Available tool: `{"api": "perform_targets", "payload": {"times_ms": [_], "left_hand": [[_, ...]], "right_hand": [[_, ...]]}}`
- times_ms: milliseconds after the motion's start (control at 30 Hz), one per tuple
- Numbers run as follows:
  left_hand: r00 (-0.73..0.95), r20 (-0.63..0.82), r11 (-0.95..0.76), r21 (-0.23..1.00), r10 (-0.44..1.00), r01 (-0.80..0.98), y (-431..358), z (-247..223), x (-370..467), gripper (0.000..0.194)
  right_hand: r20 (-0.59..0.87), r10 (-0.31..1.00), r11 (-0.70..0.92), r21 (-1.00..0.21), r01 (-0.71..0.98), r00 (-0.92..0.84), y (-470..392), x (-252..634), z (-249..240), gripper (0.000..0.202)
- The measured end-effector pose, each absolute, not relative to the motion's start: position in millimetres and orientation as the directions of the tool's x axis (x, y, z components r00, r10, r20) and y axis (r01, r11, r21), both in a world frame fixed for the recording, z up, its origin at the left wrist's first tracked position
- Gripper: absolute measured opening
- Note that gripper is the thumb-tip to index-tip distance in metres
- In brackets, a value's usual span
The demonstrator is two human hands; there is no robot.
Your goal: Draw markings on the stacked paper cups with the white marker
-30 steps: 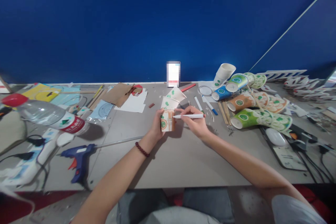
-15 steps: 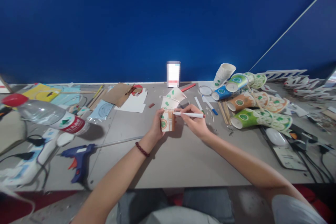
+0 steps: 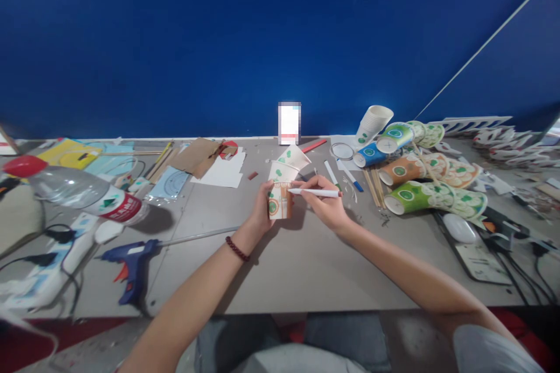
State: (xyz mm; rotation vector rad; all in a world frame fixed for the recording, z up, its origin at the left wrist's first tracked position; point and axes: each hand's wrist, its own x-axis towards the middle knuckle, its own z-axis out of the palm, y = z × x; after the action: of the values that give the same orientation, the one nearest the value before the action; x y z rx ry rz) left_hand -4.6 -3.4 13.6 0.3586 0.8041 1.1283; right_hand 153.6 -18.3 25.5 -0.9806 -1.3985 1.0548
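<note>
In the middle of the head view, my left hand (image 3: 261,210) is closed around a paper cup (image 3: 280,205) with green leaf prints and brown-orange colouring on its side. More white cup pieces (image 3: 289,162) with green leaves extend from its far end in a curve. My right hand (image 3: 326,201) grips a white marker (image 3: 321,192) with a reddish end, like a pen. The marker's tip is at the coloured side of the cup. My right fingertips are close to the cup; whether they touch it I cannot tell.
Coloured cup chains (image 3: 405,195) and a stack of white cups (image 3: 375,122) are on the right. Two markers (image 3: 350,175) lie before them. A blue glue gun (image 3: 135,262), a power strip (image 3: 56,268) and a water bottle (image 3: 87,192) occupy the left. A bright phone-like screen (image 3: 289,123) stands behind.
Almost nothing differs. The marker's tip and my right hand have shifted very slightly against the cup, while my left hand keeps its hold.
</note>
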Motion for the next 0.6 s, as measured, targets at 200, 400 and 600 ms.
{"api": "perform_targets", "payload": {"times_ms": [200,400,600], "left_hand": [[0.189,-0.376,0.4,0.635,0.907,-0.66,-3.1,12.1,-5.0,0.029],[0.194,-0.374,0.402,0.633,0.907,-0.661,-2.9,12.3,-5.0,0.03],[0.192,-0.372,0.4,0.634,0.908,-0.662,-2.7,10.6,-5.1,0.031]], "right_hand": [[0.268,0.959,0.27,-0.963,0.015,-0.087,-19.1,153.4,27.5,0.007],[0.267,0.96,0.269,-0.963,0.023,-0.081,-19.0,153.3,28.7,0.008],[0.275,0.958,0.278,-0.961,0.02,-0.083,-19.4,153.4,28.6,0.005]]}}
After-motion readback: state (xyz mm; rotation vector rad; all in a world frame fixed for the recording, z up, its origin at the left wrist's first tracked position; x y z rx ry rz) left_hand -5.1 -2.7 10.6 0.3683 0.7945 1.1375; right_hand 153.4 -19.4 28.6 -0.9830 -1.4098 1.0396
